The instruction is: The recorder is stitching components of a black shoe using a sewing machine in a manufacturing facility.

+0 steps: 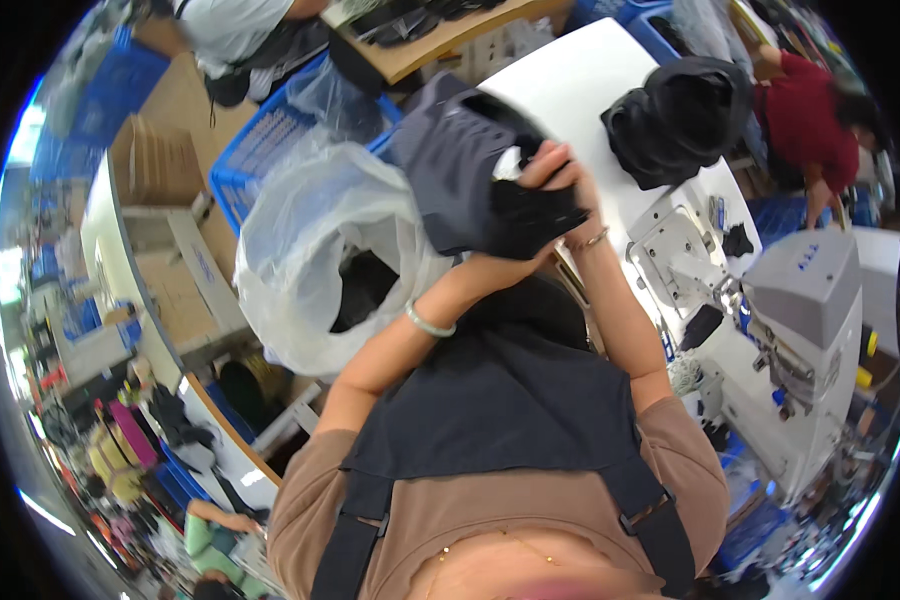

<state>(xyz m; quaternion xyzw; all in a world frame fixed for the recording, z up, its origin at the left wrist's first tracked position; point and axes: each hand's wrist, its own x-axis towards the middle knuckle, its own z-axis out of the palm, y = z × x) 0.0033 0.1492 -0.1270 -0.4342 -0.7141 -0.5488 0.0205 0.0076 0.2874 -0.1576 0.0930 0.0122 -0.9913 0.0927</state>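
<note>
Gripping dark garment [470, 170] beside plastic bag [300, 250]

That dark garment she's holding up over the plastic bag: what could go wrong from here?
The dark garment is gripped only at one bunched end by the right hand; the left hand is mostly hidden beneath it, so the garment might slip. The clear plastic bag looks limp, so its mouth could fold shut. The black pile lies near the white table edge and may slide off.
</note>
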